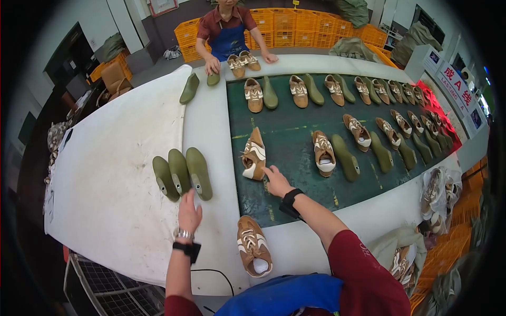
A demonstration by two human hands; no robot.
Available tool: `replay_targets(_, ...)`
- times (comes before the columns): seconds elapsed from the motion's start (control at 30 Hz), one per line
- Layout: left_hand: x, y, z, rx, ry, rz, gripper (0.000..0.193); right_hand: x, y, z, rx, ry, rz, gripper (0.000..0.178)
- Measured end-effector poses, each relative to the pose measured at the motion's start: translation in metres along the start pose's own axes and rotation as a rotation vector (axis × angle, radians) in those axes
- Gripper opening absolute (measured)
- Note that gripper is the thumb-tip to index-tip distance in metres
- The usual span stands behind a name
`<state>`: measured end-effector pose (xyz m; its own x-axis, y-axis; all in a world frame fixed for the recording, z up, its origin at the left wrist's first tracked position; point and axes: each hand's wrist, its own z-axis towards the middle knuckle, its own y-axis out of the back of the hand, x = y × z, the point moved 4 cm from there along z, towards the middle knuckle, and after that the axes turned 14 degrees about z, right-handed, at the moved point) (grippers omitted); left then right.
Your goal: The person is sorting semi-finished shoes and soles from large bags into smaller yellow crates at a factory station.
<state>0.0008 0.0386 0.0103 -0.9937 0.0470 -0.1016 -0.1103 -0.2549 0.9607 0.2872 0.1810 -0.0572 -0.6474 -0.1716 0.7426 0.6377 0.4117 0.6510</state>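
My left hand is open, its fingers stretched toward three green shoe lasts lying side by side on the white tabletop; I cannot tell whether it touches them. My right hand has its fingers apart, the fingertips at the heel of a brown sneaker with white stripes. That sneaker lies tilted on the dark green conveyor belt, and no grip around it shows. Closer to me, another brown sneaker stands upright on the white ledge.
Two rows of brown sneakers and green lasts extend rightward along the belt. Across the table a co-worker touches a green last beside a sneaker pair. Another last lies nearby. Orange crates line the back.
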Motion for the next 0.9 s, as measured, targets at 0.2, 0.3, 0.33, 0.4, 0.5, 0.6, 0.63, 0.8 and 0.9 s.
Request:
replay_targets(0.2,0.049,-0.048,0.074,0.284,0.462,0.142,0.071,0.038,-0.027,-0.031,0.159,0.306,0.144,0.028)
replay_targets(0.3,0.041,-0.050,0.086,0.332,0.470,0.167,0.070,0.048,-0.025,-0.044,0.183,0.265,0.151,0.027)
replay_targets(0.33,0.040,-0.048,0.082,0.306,0.461,0.142,0.069,0.053,-0.025,-0.047,0.206,0.231,0.200,0.026)
replay_targets(0.4,0.039,-0.057,0.067,0.213,0.463,0.012,0.067,0.049,-0.033,-0.046,0.227,0.239,0.319,0.032)
replay_targets(0.5,0.034,-0.069,0.043,0.140,0.570,-0.592,0.064,0.062,-0.050,-0.047,0.370,-0.137,0.870,0.046)
replay_targets(0.6,-0.072,0.000,0.037,0.186,0.403,-0.667,0.062,0.089,-0.034,-0.063,0.350,-0.276,1.280,0.052)
replay_targets(0.63,-0.097,0.012,0.028,0.046,0.243,-0.525,0.061,0.096,-0.034,-0.066,0.359,-0.238,1.577,0.051)
replay_targets(0.8,-0.166,0.045,0.010,0.356,0.019,-0.844,0.058,0.038,0.008,-0.076,0.280,-0.233,1.810,0.048)
replay_targets(0.9,-0.172,0.048,-0.008,0.401,-0.147,-0.759,0.048,-0.003,0.032,-0.065,0.365,-0.281,1.838,0.054)
